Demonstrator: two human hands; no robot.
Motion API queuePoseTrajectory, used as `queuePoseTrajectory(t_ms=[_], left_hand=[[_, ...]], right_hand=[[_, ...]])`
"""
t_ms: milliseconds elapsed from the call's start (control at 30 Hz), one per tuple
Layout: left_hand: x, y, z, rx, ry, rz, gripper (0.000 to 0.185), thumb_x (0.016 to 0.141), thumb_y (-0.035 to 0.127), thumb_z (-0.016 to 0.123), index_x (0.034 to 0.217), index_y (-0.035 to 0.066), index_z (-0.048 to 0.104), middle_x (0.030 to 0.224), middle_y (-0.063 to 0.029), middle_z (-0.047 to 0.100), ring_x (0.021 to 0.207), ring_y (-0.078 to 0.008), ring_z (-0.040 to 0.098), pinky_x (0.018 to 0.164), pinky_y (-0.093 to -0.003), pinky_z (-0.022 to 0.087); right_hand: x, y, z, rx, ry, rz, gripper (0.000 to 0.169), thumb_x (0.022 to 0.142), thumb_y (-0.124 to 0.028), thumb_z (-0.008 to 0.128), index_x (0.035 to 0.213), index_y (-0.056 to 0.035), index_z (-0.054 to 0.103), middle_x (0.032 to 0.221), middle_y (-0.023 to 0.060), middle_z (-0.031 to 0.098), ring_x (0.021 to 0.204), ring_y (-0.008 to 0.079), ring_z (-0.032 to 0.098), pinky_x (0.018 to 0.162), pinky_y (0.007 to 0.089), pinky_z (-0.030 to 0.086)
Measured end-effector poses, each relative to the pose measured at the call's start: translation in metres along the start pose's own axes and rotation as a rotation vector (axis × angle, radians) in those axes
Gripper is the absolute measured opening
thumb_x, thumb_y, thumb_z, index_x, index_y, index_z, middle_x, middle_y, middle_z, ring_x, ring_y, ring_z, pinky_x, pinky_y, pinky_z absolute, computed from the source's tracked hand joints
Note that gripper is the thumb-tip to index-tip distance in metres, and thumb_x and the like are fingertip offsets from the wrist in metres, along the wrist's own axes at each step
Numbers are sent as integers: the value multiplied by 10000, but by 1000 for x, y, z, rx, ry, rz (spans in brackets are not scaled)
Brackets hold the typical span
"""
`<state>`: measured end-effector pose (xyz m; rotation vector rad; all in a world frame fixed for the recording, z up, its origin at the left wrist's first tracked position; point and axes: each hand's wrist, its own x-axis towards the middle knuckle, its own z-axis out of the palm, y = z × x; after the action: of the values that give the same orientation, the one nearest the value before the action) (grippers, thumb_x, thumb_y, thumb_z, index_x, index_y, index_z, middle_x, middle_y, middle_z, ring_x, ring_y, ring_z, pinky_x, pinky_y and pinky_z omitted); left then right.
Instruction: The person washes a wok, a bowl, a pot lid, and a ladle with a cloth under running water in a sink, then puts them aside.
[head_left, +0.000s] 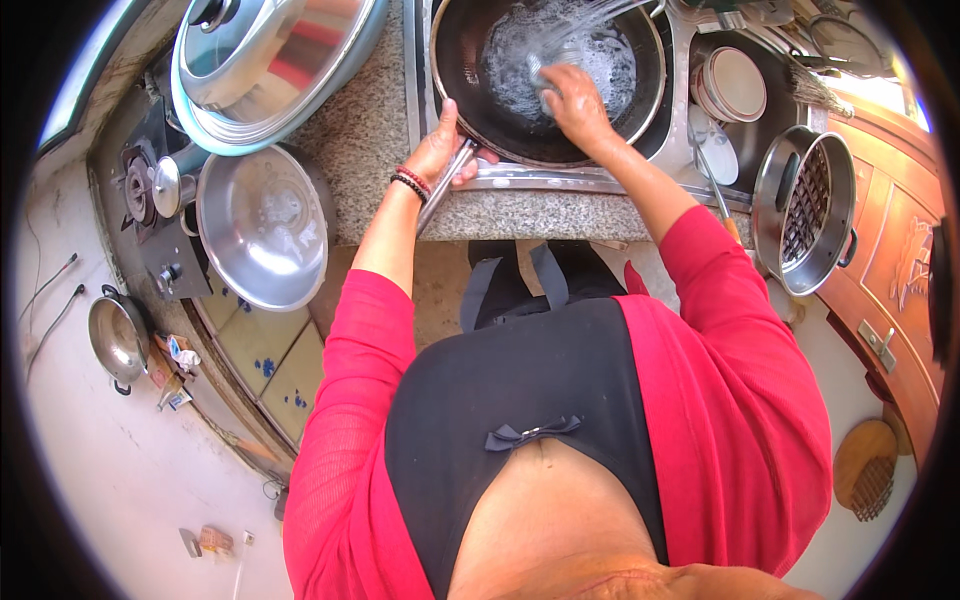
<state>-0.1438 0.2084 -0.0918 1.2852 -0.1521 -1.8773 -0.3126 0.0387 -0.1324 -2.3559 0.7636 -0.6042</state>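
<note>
A dark wok (469, 82) with a metal rim sits over the sink, sudsy water (619, 71) in its bottom. My left hand (437, 154), with beaded bracelets on the wrist, grips the wok's metal handle (450, 184) at the near left. Inside the wok, my right hand (576, 101) holds a pale scrubber (535, 69) against the wet bottom; my fingers partly cover it, and its material is hard to tell. A stream of water (585, 19) falls from the upper right, close to that hand.
Left of the sink, on the granite counter (352, 112), stand a steel basin (262, 225) and a blue basin (184, 112) with lids. The right sink bowl holds bowls (735, 82) and a plate (716, 154). A steel pot (806, 210) stands at its right, near a wooden door (892, 247).
</note>
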Motion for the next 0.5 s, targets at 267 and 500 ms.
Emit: queuePoseTrajectory(t_ms=[267, 500], left_hand=[[-4, 7, 6, 304, 79, 19, 412, 904, 346, 489, 760, -31, 567, 460, -25, 454, 336, -83, 374, 331, -232, 303], [1, -1, 1, 186, 62, 45, 261, 893, 209, 526, 732, 12, 470, 525, -24, 446, 363, -81, 369, 310, -229, 290]], right_hand=[[-26, -28, 13, 638, -536, 305, 310, 762, -69, 593, 1070, -34, 609, 980, 140, 600, 958, 289, 572, 873, 352, 439], [37, -78, 62, 663, -115, -47, 278, 777, -49, 603, 1053, -66, 624, 1013, 109, 550, 992, 262, 536, 865, 328, 426]])
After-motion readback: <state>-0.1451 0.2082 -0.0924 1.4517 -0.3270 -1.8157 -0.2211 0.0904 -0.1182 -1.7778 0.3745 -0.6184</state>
